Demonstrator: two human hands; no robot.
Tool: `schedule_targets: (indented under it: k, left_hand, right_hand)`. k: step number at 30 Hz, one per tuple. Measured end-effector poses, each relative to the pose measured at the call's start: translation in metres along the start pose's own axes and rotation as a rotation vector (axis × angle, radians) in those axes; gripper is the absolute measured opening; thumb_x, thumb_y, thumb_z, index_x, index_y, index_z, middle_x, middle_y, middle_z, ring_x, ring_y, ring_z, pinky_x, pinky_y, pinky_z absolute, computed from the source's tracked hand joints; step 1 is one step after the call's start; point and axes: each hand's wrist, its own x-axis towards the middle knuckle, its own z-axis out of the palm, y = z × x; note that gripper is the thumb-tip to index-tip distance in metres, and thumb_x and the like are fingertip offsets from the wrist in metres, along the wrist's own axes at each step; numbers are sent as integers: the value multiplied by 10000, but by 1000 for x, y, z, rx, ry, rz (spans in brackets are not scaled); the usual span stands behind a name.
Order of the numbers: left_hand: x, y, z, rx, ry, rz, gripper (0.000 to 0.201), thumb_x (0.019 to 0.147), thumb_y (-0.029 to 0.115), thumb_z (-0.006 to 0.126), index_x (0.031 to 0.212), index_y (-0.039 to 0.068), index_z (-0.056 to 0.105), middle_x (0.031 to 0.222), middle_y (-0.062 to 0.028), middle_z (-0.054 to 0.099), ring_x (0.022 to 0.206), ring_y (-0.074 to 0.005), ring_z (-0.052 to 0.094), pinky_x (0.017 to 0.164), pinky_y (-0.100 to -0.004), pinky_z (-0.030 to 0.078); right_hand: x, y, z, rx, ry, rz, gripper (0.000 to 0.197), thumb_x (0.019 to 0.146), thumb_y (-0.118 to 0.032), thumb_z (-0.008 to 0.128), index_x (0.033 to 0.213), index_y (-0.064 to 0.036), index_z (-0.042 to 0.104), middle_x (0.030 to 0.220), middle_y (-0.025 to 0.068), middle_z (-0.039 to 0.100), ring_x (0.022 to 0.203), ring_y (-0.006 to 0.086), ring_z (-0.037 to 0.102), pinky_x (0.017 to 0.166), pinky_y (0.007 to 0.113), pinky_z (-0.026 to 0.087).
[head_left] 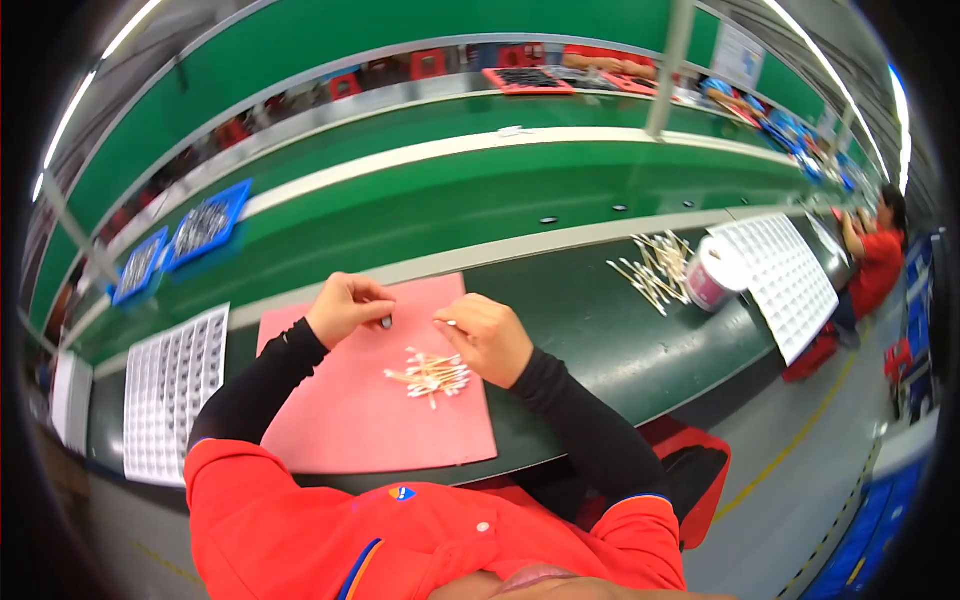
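My left hand (345,308) is closed in a pinch over the pink mat (345,425), with a small dark grey part (387,322) at its fingertips. To its right, my right hand (488,337) is closed on a cotton swab, whose white tip (450,323) pokes out from the fingers. The two hands are a short gap apart. Below them a loose heap of cotton swabs (432,376) lies on the mat. More cotton swabs (655,268) are spread on the bench to the right, beside a white and pink round tub (716,272).
White trays with rows of pockets flank me, a left tray (175,390) and a right tray (780,280). Beyond the bench runs a green conveyor belt (430,215) carrying a few small dark parts (548,220). Blue bins (207,225) stand far left. A co-worker (880,255) sits far right.
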Motion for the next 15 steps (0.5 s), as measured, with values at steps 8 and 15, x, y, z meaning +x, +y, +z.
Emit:
schedule_targets:
  k: [8,15]
  left_hand:
    - [-87,-41,12,-339,40,-181,101,829,53,620,849,-46,607,744,-117,650,616,-145,640,557,-239,538]
    - [-90,-50,12,-396,47,-131,89,830,34,605,850,-53,602,738,-107,642,635,-137,644,558,-228,536]
  right_hand:
    - [4,-43,37,209,-382,0,85,774,-9,623,858,0,625,765,110,616,689,265,579,622,332,453]
    - [7,-47,66,213,-458,-67,96,744,19,638,837,0,624,759,89,615,658,231,548,630,313,439]
